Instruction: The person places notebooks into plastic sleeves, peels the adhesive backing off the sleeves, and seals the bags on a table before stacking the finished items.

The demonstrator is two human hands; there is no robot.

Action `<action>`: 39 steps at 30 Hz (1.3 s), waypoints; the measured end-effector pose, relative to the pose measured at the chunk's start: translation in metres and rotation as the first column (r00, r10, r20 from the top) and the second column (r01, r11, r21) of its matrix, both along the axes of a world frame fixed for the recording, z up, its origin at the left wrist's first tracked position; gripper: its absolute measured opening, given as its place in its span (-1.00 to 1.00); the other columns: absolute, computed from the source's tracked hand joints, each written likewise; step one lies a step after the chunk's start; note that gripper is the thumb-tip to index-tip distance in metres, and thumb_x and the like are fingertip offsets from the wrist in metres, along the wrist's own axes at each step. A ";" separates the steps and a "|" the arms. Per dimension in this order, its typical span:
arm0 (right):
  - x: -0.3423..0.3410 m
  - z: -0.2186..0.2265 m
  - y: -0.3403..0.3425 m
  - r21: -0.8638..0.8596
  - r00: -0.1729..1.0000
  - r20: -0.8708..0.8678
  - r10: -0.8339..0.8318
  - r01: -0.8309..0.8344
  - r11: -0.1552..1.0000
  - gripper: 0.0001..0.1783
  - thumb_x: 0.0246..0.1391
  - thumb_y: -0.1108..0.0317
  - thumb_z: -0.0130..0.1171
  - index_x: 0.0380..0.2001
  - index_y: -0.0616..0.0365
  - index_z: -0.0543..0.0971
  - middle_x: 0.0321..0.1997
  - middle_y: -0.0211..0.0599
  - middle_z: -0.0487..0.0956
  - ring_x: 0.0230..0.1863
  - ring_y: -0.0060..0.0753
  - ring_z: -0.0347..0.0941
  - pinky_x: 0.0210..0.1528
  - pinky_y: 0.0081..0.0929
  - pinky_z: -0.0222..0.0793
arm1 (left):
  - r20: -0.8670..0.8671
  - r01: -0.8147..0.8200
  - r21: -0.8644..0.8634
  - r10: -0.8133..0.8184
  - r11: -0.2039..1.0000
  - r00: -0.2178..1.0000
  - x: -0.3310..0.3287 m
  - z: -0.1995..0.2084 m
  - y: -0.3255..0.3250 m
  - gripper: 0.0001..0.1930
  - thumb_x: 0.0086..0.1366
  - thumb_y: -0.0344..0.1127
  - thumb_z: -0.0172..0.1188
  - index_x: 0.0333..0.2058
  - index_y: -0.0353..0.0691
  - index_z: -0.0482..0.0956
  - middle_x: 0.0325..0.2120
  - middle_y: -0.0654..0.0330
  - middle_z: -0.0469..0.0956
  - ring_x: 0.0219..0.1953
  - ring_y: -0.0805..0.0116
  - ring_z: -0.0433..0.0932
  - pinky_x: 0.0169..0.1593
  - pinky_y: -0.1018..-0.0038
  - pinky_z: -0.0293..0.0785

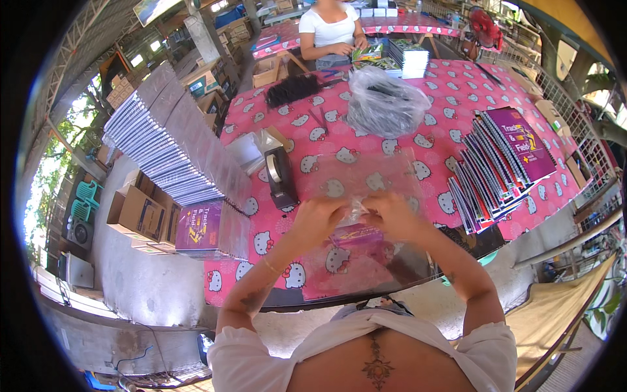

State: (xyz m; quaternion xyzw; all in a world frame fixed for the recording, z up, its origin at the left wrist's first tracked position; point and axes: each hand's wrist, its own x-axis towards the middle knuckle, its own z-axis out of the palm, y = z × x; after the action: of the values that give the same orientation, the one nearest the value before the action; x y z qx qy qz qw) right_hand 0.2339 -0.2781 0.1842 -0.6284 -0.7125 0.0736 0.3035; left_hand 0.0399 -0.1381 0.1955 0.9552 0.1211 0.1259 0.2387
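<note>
The left hand [320, 219] and right hand [392, 215] come close together over the near part of the pink table [317, 274], each with bent fingers clamped on a gather of clear plastic [354, 210] between them. The purple book [358, 236] is right below, straight in front of the body, a spot that seems chosen so both arms can bear on it evenly. The plastic is pinched from both sides, which likely keeps it bunched and taut above the cover.

What shows of the book is a strip whose longer run goes left to right, its right end tipped slightly away from the body; with hands and plastic over the rest, I cannot tell which way its spine faces or whether that run is its true long axis.

The tape dispenser [281, 178] stands just beyond the left hand, probably for short reach, its length pointing away from the body. Fanned books [503, 147] lie overlapping to the right, perhaps so each edge is easy to catch. A tall stack [163, 144] rises at the left, well clear of the elbows, and flat sheets [401, 171] lie beyond the hands
</note>
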 end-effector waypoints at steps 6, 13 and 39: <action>0.027 0.007 0.039 -0.046 1.000 -0.017 -0.019 0.018 0.999 -0.50 -0.19 0.24 0.48 -0.13 0.13 0.57 -0.13 -0.20 0.58 -0.08 -0.13 0.52 -0.05 -0.25 0.42 | 0.210 -0.144 0.246 0.092 0.959 0.973 0.027 -0.020 0.048 -0.42 0.11 -0.17 0.40 0.07 -0.18 0.41 -0.45 0.07 0.54 -0.39 0.16 0.57 -0.34 0.30 0.44; 0.051 -0.024 0.042 -0.304 0.750 -0.648 -0.135 -0.092 0.948 -0.51 -0.05 0.28 0.45 -0.03 0.17 0.57 -0.06 -0.28 0.59 0.03 -0.40 0.48 0.06 -0.42 0.39 | 0.163 -0.199 -0.730 0.449 0.654 0.878 0.011 -0.076 0.093 -0.50 0.17 -0.08 0.39 0.02 -0.21 0.55 -0.31 0.26 0.61 -0.19 0.39 0.53 -0.15 0.46 0.44; 0.042 -0.021 0.041 -0.265 0.767 -0.633 -0.106 -0.086 0.961 -0.62 0.10 0.35 0.30 -0.02 0.16 0.50 -0.18 -0.33 0.55 -0.11 -0.48 0.45 -0.05 -0.46 0.39 | -0.079 0.319 0.010 -0.318 0.948 0.945 0.064 0.049 0.088 -0.73 0.18 -0.15 0.28 -0.41 -0.27 0.67 -0.50 0.06 0.66 -0.40 0.24 0.66 -0.30 0.31 0.53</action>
State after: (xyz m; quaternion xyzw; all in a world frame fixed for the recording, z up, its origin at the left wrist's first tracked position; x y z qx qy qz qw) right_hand 0.2762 -0.2373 0.1631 -0.6053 -0.5450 0.3811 0.4374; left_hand 0.1043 -0.0505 0.2450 0.9690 -0.0272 0.0505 0.2405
